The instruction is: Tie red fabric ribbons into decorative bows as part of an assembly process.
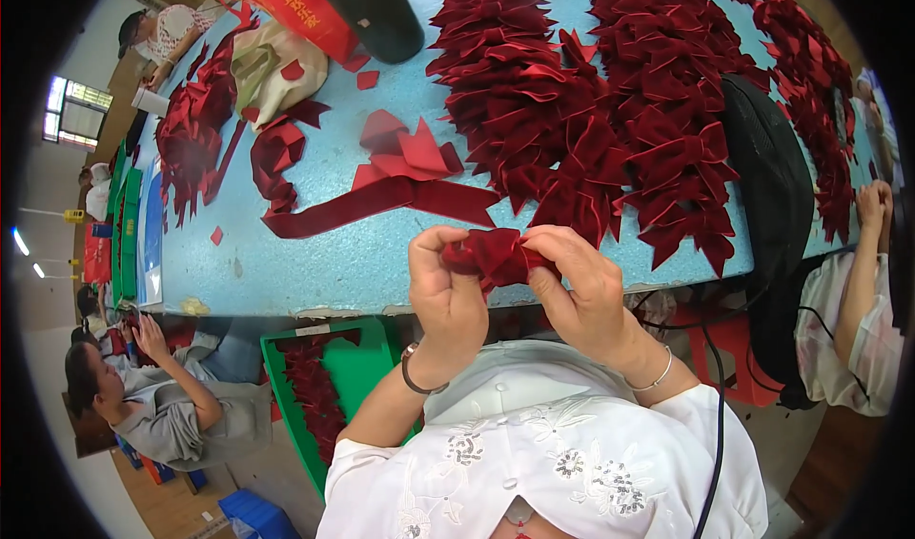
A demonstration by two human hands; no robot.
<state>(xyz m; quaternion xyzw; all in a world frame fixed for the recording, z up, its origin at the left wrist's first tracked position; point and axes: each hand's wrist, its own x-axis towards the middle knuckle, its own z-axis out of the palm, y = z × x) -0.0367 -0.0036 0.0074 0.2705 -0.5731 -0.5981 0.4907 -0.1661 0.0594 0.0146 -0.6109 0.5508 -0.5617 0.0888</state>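
1. Left hand [448, 296]: raised at the near edge of the table, thumb and fingers pinched shut on the left end of a dark red velvet ribbon piece [496, 256].
2. Right hand [581, 286]: closed on the right end of the same piece, fingers curled over its top. The piece sits bunched between both hands, just above the table's edge.
3. Light blue table [315, 263]: a long flat strip of red velvet ribbon [381, 205] lies just beyond the hands, with a loose folded piece [405, 148] behind it.
4. Large heap of finished red velvet bows [591, 110] covers the right half of the table.
5. Green bin [357, 367] holding red pieces stands below the table, left of the person.
6. Another person's hands [872, 201] show at the right rim; a seated worker [162, 406] at lower left.
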